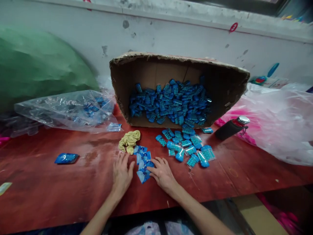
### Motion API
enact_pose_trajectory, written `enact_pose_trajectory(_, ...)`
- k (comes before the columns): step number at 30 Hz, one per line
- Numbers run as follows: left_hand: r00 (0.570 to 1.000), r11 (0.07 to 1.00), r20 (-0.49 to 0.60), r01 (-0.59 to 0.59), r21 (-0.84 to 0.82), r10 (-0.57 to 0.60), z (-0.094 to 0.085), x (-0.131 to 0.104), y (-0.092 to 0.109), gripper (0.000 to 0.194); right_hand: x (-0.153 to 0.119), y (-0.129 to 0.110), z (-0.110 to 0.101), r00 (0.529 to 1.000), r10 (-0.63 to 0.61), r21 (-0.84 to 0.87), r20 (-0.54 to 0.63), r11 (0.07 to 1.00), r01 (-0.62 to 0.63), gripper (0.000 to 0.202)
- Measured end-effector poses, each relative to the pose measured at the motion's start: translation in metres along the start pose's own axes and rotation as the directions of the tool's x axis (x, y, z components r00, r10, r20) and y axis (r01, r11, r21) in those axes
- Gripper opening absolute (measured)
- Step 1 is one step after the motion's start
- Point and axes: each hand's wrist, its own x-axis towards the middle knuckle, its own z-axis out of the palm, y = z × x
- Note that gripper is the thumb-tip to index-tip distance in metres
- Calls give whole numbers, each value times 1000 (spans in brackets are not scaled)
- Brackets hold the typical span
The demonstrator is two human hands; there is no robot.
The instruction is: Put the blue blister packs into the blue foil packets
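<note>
Several blue printed cards or sachets [143, 163] lie overlapping in a short column on the red table, between my two hands. My right hand [162, 173] rests at their right side, fingers spread, with its fingertips touching their edge. On the left, my left hand [123, 173] lies flat with fingers apart, its fingertips near a crumpled yellow cloth [129, 141]. Beyond my right hand, small blue-capped clear packs with turquoise beads or pellets [188, 150] are scattered. More such packs [171, 101] fill a cardboard box [220, 114] tipped on its side, opening toward me.
A dark bottle with a metal cap [228, 129] stands right of the box. Clear plastic bags [63, 111] with blue packets lie at left; a large plastic bag [281, 120] covers the right. One blue packet [66, 158] sits alone at left. A wall [176, 36] rises behind.
</note>
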Motion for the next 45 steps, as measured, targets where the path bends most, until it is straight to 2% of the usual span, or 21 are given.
enact_pose_trajectory(3,998,996,3,56,-67,-56,-2,-37,19,38,-8,-6,14,990,45,-22,-137,999,-48,17)
enact_pose_trajectory(5,978,953,18,208,-220,-209,-6,-51,32,45,-7,-13,15,977,53,-22,-206,998,-59,17)
enact_pose_trajectory(6,943,888,58,328,-322,-327,-9,-54,38,50,-6,-16,13,970,62,-18,-233,998,-68,17)
enact_pose_trajectory(8,817,645,228,563,-517,-530,-14,-53,48,58,-6,-24,4,959,91,8,-269,996,-92,19)
enact_pose_trajectory(10,687,355,443,699,-621,-576,-17,-46,56,55,-9,-32,-6,950,109,57,-292,994,-97,22)
enact_pose_trajectory(12,623,163,580,742,-650,-525,-19,-39,61,43,-12,-39,-11,947,113,134,-301,988,-75,24)
enact_pose_trajectory(14,617,73,621,735,-674,-483,-18,-34,64,31,-13,-42,-12,938,173,295,-302,952,-81,23)
enact_pose_trajectory(15,624,53,623,725,-687,-472,-16,-32,65,28,-11,-41,-10,929,241,423,-282,900,-105,26)
enact_pose_trajectory(16,635,45,618,713,-700,-464,-15,-31,65,27,-9,-40,-8,917,321,571,-236,809,-137,32)
enact_pose_trajectory(18,658,50,609,696,-716,-443,-13,-30,64,25,-1,-36,-4,899,433,828,-66,526,-193,43)
enact_pose_trajectory(20,672,63,600,687,-724,-435,-11,-30,64,23,6,-32,0,905,414,935,101,271,-228,32)
enact_pose_trajectory(21,675,68,592,683,-727,-441,-11,-29,64,23,9,-30,1,909,390,949,145,204,-239,24)
enact_pose_trajectory(22,675,71,583,678,-731,-452,-11,-29,64,23,11,-30,2,911,379,953,163,177,-244,19)
enact_pose_trajectory(28,686,38,532,630,-776,-495,-10,-28,65,24,10,-39,6,881,466,923,87,294,-247,18)
enact_pose_trajectory(33,669,-14,539,621,-784,-512,-8,-26,69,25,9,-49,12,848,530,867,-11,428,-256,20)
enact_pose_trajectory(37,650,-33,552,631,-775,-522,-9,-23,72,29,11,-53,13,833,550,856,-52,455,-247,23)
enact_pose_trajectory(41,611,-100,643,685,-722,-461,-16,-22,72,32,9,-55,7,850,516,822,-103,526,-219,27)
enact_pose_trajectory(45,570,-136,678,711,-690,-464,-23,-24,69,30,8,-49,-7,911,398,692,-107,688,-219,38)
